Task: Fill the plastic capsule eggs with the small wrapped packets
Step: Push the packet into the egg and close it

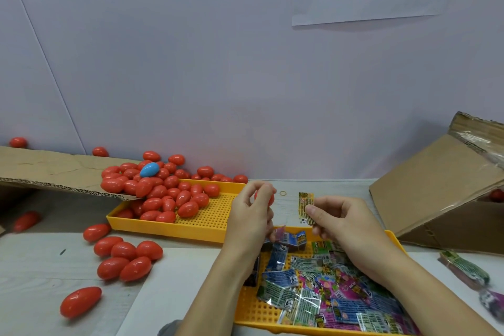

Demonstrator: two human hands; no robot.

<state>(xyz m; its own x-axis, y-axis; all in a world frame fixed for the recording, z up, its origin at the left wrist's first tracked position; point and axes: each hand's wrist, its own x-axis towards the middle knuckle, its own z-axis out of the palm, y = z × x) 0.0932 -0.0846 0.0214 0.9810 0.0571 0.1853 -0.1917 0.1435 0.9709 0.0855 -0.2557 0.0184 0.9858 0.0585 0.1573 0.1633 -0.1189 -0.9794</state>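
My left hand [252, 215] grips a red capsule egg [268, 198], mostly hidden by the curled fingers. To its right, my right hand [341, 223] pinches a small yellow-green wrapped packet [306, 203] upright between thumb and fingers, a short gap from the egg. Under both hands a yellow tray [253, 311] holds several colourful wrapped packets [313, 289]. A second yellow tray [207, 215] at centre left holds a heap of red eggs [163, 193] with one blue egg [149, 169] on top.
Loose red eggs [122, 256] lie on the grey table at left. A cardboard flap [49, 169] slopes into the egg tray. A tilted cardboard box [441, 188] stands at right. A rubber band [283, 193] and a bundle of packets [466, 270] lie on the table.
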